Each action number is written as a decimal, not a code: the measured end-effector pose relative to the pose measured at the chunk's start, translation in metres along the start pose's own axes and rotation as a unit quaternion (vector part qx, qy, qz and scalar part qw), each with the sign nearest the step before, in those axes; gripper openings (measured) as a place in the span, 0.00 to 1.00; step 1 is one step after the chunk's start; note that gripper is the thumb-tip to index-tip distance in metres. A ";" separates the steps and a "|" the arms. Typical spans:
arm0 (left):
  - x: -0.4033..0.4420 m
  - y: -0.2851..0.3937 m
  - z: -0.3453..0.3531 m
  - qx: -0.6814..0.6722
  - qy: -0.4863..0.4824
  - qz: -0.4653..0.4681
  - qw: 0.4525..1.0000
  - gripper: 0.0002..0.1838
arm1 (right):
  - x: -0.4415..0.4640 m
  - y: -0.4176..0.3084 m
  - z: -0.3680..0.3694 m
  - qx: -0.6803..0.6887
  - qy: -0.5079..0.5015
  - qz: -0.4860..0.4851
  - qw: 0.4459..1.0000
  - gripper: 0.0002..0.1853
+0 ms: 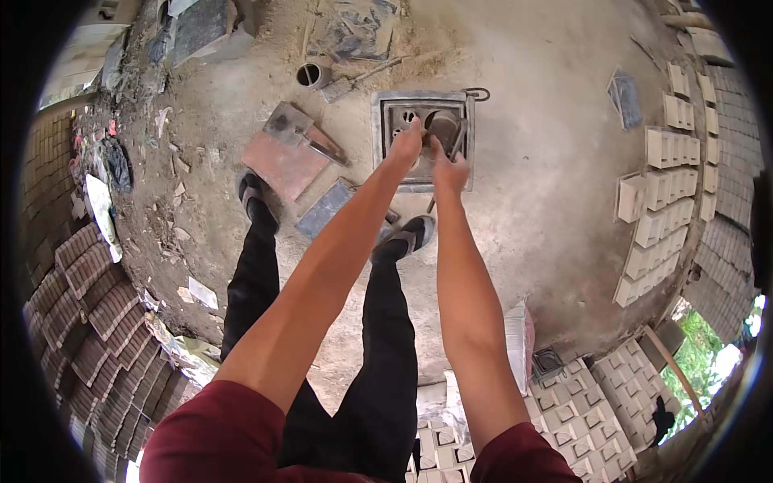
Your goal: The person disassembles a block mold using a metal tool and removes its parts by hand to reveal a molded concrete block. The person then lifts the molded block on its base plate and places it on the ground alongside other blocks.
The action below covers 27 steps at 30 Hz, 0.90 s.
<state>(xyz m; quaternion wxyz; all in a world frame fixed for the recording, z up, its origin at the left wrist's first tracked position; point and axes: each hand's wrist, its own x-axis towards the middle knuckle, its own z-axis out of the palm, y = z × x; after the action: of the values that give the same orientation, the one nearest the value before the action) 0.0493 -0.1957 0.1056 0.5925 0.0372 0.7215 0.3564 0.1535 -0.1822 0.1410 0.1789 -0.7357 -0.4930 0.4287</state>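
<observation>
In front of my feet lies a square grey mould frame (376, 149) with a wire loop (481, 94) at its far right corner. Both hands are close together over its middle, beside a dark rounded piece (443, 125) inside the frame. My left hand (407, 145) is closed with the thumb up; what it grips is hidden. The fingers of my right hand (451, 169) are wrapped round a thin dark rod (460, 138), which slants across the frame's right side. Dark holes show in the mould's inner part, near my left thumb.
Left of the frame, a flat trowel (288, 125) rests on a reddish board (278, 165). A grey slab (322, 211) lies near my feet, and a round can (310, 76) stands farther off. Pale moulded blocks (672, 149) line the right; stacked tiles (97, 322) fill the lower left.
</observation>
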 end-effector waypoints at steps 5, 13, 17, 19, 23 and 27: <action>-0.046 0.020 -0.029 -0.185 -0.131 -0.054 0.972 0.32 | -0.042 -0.012 -0.031 0.225 -0.053 0.026 0.973 0.18; -0.184 0.124 -0.122 -0.171 -0.230 0.058 0.956 0.28 | -0.195 -0.166 -0.081 0.232 -0.119 -0.021 0.965 0.17; -0.305 0.209 -0.215 -0.235 -0.276 0.040 0.931 0.30 | -0.298 -0.250 -0.095 0.210 -0.088 0.015 0.974 0.16; -0.371 0.246 -0.265 -0.218 -0.309 0.036 0.925 0.28 | -0.356 -0.310 -0.104 0.300 -0.064 -0.002 0.952 0.15; -0.446 0.286 -0.332 -0.203 -0.345 0.097 0.911 0.31 | -0.431 -0.359 -0.104 0.306 -0.007 -0.099 0.947 0.18; -0.519 0.310 -0.362 -0.225 -0.279 0.136 0.924 0.29 | -0.476 -0.418 -0.087 0.325 0.073 -0.186 0.925 0.18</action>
<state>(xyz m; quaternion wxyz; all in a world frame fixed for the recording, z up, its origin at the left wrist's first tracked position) -0.2309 -0.3829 0.7247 0.7087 0.0988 0.4157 0.5614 -0.0853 -0.3990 0.6930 0.5197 -0.5617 -0.4405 0.4695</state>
